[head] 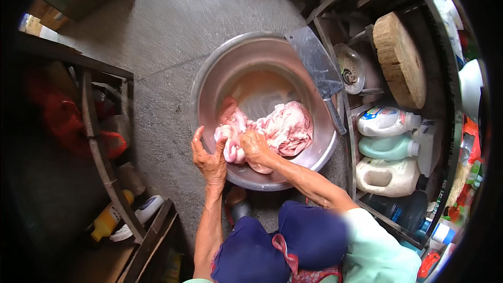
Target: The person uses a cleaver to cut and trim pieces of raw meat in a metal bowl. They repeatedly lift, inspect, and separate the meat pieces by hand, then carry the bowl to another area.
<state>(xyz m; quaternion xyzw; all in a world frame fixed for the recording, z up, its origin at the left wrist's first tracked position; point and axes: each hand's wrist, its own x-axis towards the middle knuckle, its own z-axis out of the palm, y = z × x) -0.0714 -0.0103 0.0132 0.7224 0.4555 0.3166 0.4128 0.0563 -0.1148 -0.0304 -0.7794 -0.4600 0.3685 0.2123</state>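
Observation:
A large metal basin (271, 49) stands on the floor before me, with some cloudy reddish liquid in its bottom. Pale pink, folded raw meat, looking like animal innards (290, 127), lies in its near half. My right hand (257, 147) is closed on the left part of this meat, its fingertips hidden. At the basin's near left rim is my left hand (210, 159), fingers spread and raised, the thumb beside the meat; whether it touches is unclear. A broad-bladed cleaver (314, 61) rests across the basin's right rim, handle towards me.
On the right, a rack (347, 125) holds a round wooden chopping block (397, 61), a clear bowl (349, 68) and several plastic jugs (387, 175). At the left stands another frame (94, 125) with a red plastic bag (65, 118) and bottles (149, 208).

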